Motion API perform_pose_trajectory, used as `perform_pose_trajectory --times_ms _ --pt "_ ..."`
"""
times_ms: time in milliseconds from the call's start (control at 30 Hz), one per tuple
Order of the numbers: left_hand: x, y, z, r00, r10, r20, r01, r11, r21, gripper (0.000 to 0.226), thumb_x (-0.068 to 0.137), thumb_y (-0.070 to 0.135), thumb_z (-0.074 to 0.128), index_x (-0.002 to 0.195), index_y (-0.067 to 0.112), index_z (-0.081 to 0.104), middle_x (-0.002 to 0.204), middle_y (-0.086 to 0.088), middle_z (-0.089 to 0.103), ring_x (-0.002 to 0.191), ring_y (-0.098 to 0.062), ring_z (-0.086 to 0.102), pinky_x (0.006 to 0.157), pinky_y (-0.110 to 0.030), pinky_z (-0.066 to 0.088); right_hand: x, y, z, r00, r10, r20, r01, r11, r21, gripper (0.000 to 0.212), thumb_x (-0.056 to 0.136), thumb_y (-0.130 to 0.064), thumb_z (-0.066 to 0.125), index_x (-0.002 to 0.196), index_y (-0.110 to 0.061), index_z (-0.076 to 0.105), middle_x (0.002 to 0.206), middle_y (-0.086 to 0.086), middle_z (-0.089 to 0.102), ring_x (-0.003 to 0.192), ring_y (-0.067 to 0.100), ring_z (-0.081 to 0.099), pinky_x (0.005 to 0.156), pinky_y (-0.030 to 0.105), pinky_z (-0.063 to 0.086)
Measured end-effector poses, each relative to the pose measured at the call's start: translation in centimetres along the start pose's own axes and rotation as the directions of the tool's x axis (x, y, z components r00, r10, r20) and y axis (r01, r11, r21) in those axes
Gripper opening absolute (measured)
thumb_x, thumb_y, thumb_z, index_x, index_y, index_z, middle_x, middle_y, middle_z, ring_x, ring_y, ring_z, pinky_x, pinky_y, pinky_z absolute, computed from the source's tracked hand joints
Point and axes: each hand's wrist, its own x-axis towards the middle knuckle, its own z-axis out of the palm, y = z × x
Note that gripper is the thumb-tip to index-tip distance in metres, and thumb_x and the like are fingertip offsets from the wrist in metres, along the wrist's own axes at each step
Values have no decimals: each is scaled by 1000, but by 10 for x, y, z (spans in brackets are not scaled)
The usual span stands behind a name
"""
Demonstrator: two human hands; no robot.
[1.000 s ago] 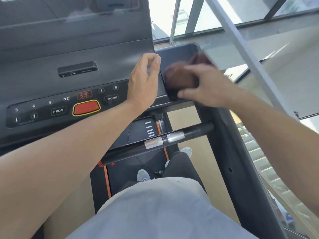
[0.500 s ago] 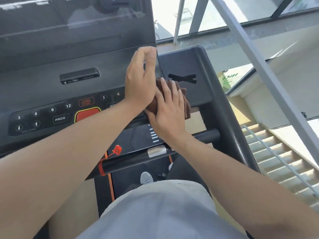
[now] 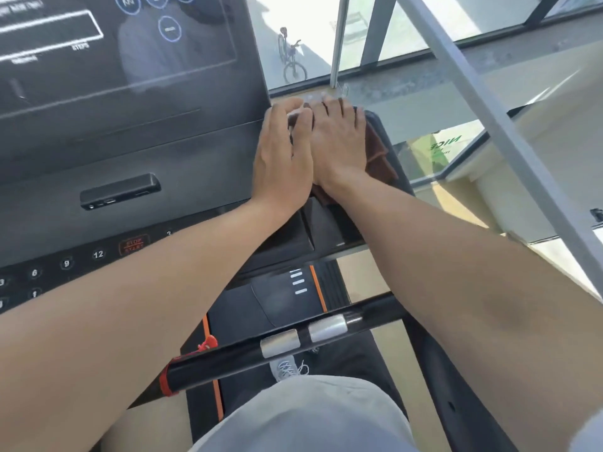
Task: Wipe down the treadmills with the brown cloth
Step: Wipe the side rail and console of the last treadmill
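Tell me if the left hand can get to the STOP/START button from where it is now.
Probably yes. The left hand lies beside the right hand, which presses the brown cloth; it grips nothing visible. The STOP/START button sits exposed beside the left forearm, nothing covering it.

Bicycle (image 3: 291, 57): parked outside, seen through the window glass (image 3: 303, 31) behind the machine. Window frame post (image 3: 339, 40): pale, upright, between panes. Diagonal grey beam (image 3: 496, 125): runs from top centre down to the right edge. Green sign (image 3: 440, 148): lettering reversed, seen through lower glass at right. Grey shorts (image 3: 310, 415): bottom centre. Grey laced shoe (image 3: 287, 370): just above the shorts. Beige floor (image 3: 355, 278): visible under the crossbar.
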Motion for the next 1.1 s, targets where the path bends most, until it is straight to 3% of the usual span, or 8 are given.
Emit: perform_pose_trajectory --times_ms 100,267,467,633,767,867,1000,1100 --pt "-1 -7 14 999 3 40 -5 999 46 43 110 37 35 145 15 45 143 4 51 126 -1 45 104 -7 29 32 4 -1 1000 13 20 -12 1000 -22 61 99 -55 29 144 -22 54 152 4 51 144 29 39 122 50 23" --pt "-10 -17 25 997 12 80 -19 996 91 50 109 38 35 153 15 35 153 0 43 135 -19 49 114 -37 38 63 12 -17 985 -63 160 54 997 58 47 93 -53 45 127 -26 63 126 3 68 119 28 59 94 42 42" --pt "-11 -18 25 995 1 103 -20 983 183 48 109 40 34 151 18 39 152 2 48 139 -14 43 112 -29 35 68 17 -20 982 -18 186 11 999 37 41 88 -57 46 110 -30 68 110 -1 70 103 24 63 83 36 43" --pt "-13 -15 23 991 -11 135 -18 977 214 50 109 41 35 153 17 37 155 -2 46 145 -21 38 118 -37 32 42 40 -20 964 263 -31 -258 959 119 49 98 -57 45 136 -29 59 136 3 56 126 31 55 100 47 44" --pt "-12 -14 21 988 -2 154 -27 982 187 52 109 45 31 153 17 37 157 -1 43 147 -22 36 120 -42 31 1 71 -27 944 326 60 -330 909 256 60 97 -66 47 150 -36 42 151 2 41 130 32 55 107 45 42" --pt "-11 -15 20 986 -8 165 -22 983 181 55 108 51 27 154 21 35 158 -1 43 146 -24 37 119 -46 32 -50 82 -34 978 196 70 -208 934 289 61 97 -58 56 152 -34 46 163 -4 32 143 25 44 117 40 35" --pt "-13 -14 17 987 21 157 -41 992 122 53 108 48 28 152 20 37 155 -1 46 142 -21 42 117 -39 33 -110 60 -29 991 -70 111 63 996 69 57 98 -45 51 154 -37 46 170 -7 26 159 23 11 130 41 6" --pt "-12 -12 13 987 -16 157 10 999 37 52 109 47 29 152 19 38 153 0 47 139 -16 44 112 -28 32 -129 35 -32 985 -89 148 79 994 73 52 98 -41 49 151 -42 48 167 -8 33 159 24 15 127 36 7"
